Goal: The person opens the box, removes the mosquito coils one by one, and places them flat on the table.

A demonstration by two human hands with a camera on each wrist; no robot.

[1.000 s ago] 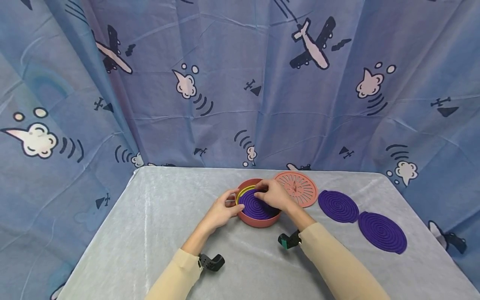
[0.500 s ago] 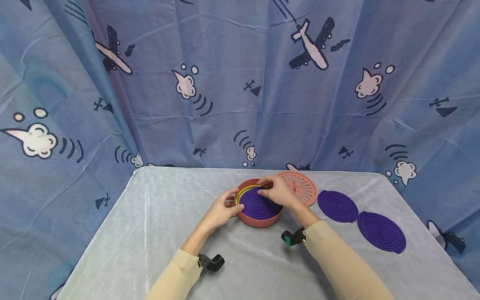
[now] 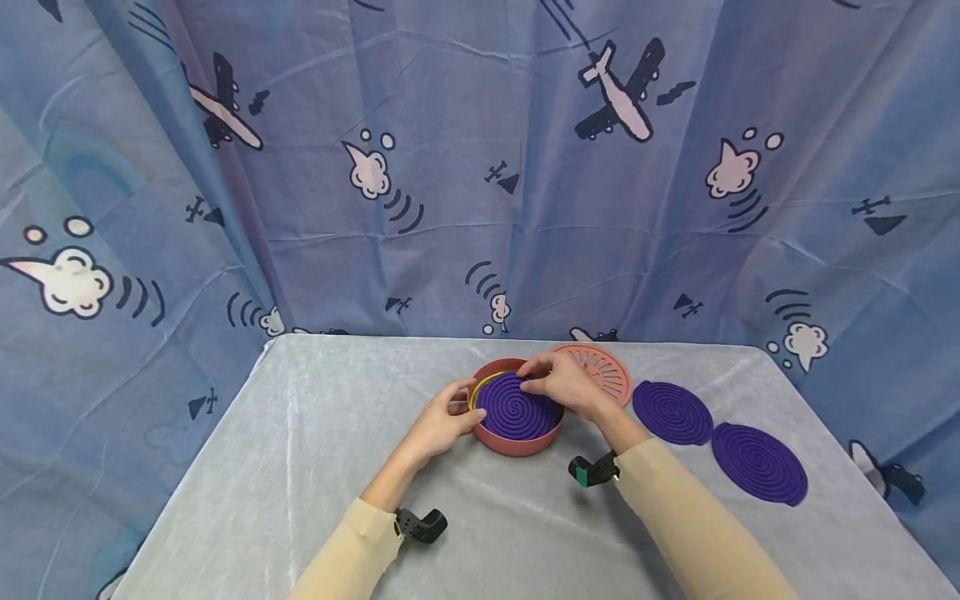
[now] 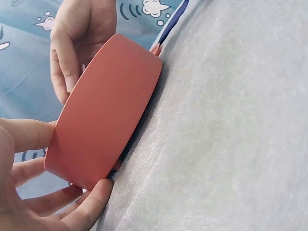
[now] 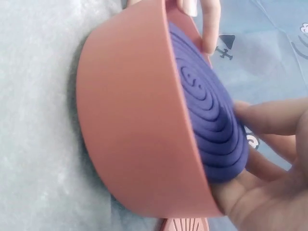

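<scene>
A round, reddish-orange mosquito coil holder (image 3: 514, 447) stands on the table, its wall close up in both wrist views. My left hand (image 3: 441, 423) grips it at the left, thumb near the rim and fingers (image 4: 94, 204) round the wall. A purple spiral mosquito coil (image 5: 211, 120) sits tilted in its mouth, the right side raised. My right hand (image 3: 562, 383) pinches the coil's far right edge between thumb and fingers (image 5: 274, 115). A yellow ring (image 3: 480, 386) shows inside the holder along the left, partly covered by the coil.
The slotted orange lid (image 3: 609, 372) lies behind my right hand, partly hidden by it. Two more purple coils (image 3: 672, 412) lie flat at the right of the grey-white table (image 3: 337, 467). A blue patterned curtain (image 3: 442, 275) hangs behind.
My right hand has shifted slightly right and up, its wrist turning outward. The coil's far edge has moved up a little with it. The left hand keeps its grip on the holder.
</scene>
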